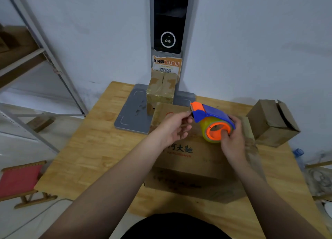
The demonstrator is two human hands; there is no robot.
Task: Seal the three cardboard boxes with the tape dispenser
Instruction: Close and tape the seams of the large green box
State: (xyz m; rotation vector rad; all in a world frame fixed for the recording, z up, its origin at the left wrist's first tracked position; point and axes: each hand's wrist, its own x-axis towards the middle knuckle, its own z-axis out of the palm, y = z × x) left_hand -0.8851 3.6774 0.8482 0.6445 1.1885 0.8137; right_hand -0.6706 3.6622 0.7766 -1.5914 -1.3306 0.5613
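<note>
**Sealing under way: tape about to be started on the large box**

The tape dispenser (212, 121) is held above the large cardboard box (194, 168), which lies with its flaps closed at the middle of the wooden table (86, 148). The dispenser is gripped by the right hand (231, 141), with the thumb pushed into the orange core of the roll. The left hand (174, 129) is brought to the dispenser's mouth with fingers curled and thumb and forefinger pinched together. Whether the clear tape end is caught between them cannot be told.

The small box (160, 93) at the back, standing on a grey base plate (132, 113), is covered in glossy tape and is judged sealed. No fresh strip can be made out along the large box's top seam. The box at the right (271, 123) shows a flap standing ajar, so it is judged unsealed. Two boxes are therefore taken as left to do.
</note>
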